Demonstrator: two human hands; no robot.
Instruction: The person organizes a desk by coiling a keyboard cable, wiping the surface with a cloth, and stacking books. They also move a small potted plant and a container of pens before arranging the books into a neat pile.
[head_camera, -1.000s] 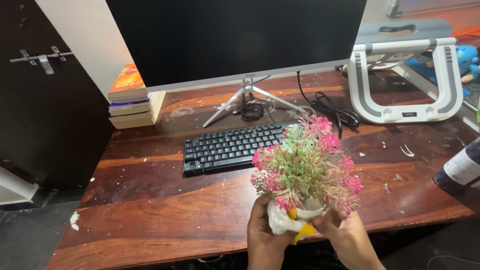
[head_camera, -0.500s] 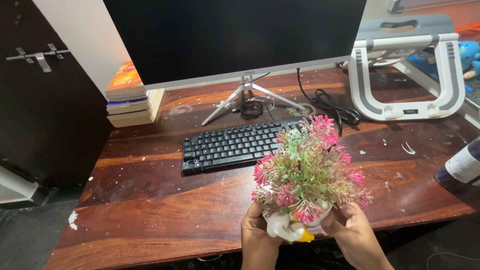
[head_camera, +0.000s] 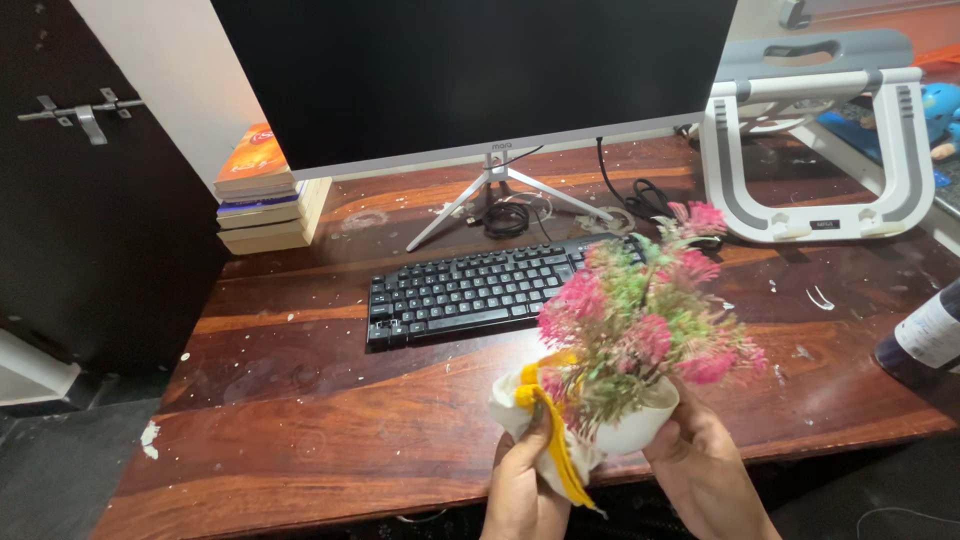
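Note:
A small white pot (head_camera: 640, 428) with pink and green artificial flowers (head_camera: 640, 320) is tilted to the right above the front edge of the wooden desk (head_camera: 320, 400). My right hand (head_camera: 700, 470) grips the pot from below on its right side. My left hand (head_camera: 525, 485) presses a white and yellow cloth (head_camera: 545, 430) against the pot's left side.
A black keyboard (head_camera: 470, 295) lies behind the plant, in front of a large dark monitor (head_camera: 470, 70) on a silver stand. A stack of books (head_camera: 262, 195) sits at the back left, a white laptop stand (head_camera: 815, 150) at the back right, a dark bottle (head_camera: 925, 345) at the right edge.
The pot has tipped over to the right and the cloth now wraps its left side. The view has moved slightly closer to the desk.

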